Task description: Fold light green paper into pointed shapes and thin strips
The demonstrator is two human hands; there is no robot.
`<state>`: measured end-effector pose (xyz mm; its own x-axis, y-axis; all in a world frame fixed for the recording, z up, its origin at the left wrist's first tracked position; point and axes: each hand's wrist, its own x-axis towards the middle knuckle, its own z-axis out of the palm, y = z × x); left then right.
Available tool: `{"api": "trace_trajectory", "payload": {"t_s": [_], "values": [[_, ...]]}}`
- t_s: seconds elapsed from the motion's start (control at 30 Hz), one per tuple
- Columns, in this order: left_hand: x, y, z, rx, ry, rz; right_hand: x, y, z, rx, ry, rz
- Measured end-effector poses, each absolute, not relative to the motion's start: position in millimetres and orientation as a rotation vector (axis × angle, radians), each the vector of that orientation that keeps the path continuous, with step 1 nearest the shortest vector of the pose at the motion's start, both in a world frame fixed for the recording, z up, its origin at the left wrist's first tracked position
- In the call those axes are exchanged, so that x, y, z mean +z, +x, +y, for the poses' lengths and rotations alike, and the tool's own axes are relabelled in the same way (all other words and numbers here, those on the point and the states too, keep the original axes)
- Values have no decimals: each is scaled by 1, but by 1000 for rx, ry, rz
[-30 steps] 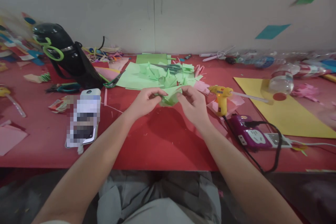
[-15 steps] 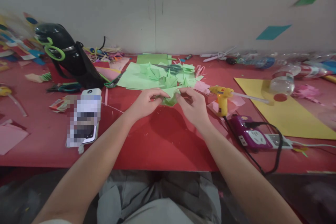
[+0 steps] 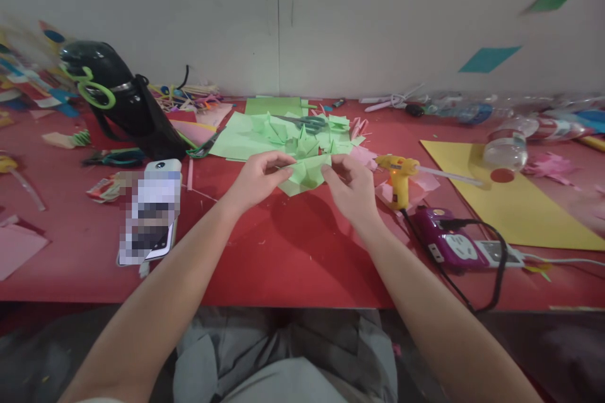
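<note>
Between my hands is a creased piece of light green paper [image 3: 308, 175], spread fairly wide with its lower point toward me. My left hand [image 3: 261, 177] pinches its left edge between thumb and fingers. On the other side, my right hand [image 3: 350, 181] grips the right edge the same way. Just beyond lie folded green paper pieces [image 3: 305, 141] on flat light green sheets [image 3: 236, 137]. Dark-handled scissors [image 3: 309, 123] rest on top of those sheets.
A yellow glue gun [image 3: 399, 179] stands at the right by a purple power socket [image 3: 447, 239] with a black cord. A phone [image 3: 151, 214] lies at the left, before a leaning black bottle [image 3: 123, 97]. Yellow card [image 3: 510, 201] and plastic bottles [image 3: 507, 151] are farther right.
The green paper has opened out from a bunched, folded shape into a wider, flatter one. My hands have moved slightly apart while holding its edges.
</note>
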<state>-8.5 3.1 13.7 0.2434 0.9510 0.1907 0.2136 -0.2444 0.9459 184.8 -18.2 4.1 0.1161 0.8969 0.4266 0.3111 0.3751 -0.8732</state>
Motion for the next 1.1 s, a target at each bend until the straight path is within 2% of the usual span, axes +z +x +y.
{"api": "trace_trajectory", "payload": {"t_s": [0.53,0.8,1.1], "values": [[12,-7,-1,879,1799,1039,8,183,-22,631,-1058,-1531],[14,-5,6,1173,1278,1040,1,186,-15,958,-992,-1336],[19,-3,3,1142,1096,1046,-4,188,-12,1040,-1001,-1323]]}}
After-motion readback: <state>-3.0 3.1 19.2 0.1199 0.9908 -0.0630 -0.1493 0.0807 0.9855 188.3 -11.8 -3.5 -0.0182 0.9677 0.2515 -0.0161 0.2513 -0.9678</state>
